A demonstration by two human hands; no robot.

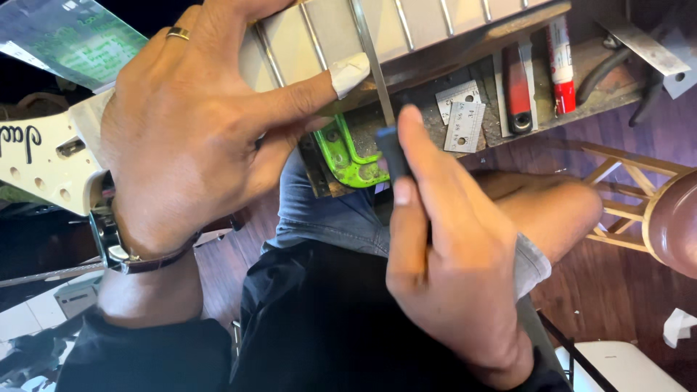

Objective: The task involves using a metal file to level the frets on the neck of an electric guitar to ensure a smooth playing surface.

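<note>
A pale guitar neck (327, 33) with metal frets lies across the top of the view, its cream headstock (43, 160) at the left. My left hand (189, 131) grips the neck from above, wearing a ring and a wristwatch; white tape covers the tip of one finger, which presses on the fretboard edge. My right hand (443, 254) holds a thin tool by its dark handle (390, 152). The tool's narrow metal blade (374, 65) lies along a fret.
Under the neck stands a wooden tray (581, 69) with small steel rulers (461, 116), a red tool (517, 91), a red-and-white marker (560, 62) and a green clamp (348, 156). A wooden stool (653, 210) is at the right, over a wood floor.
</note>
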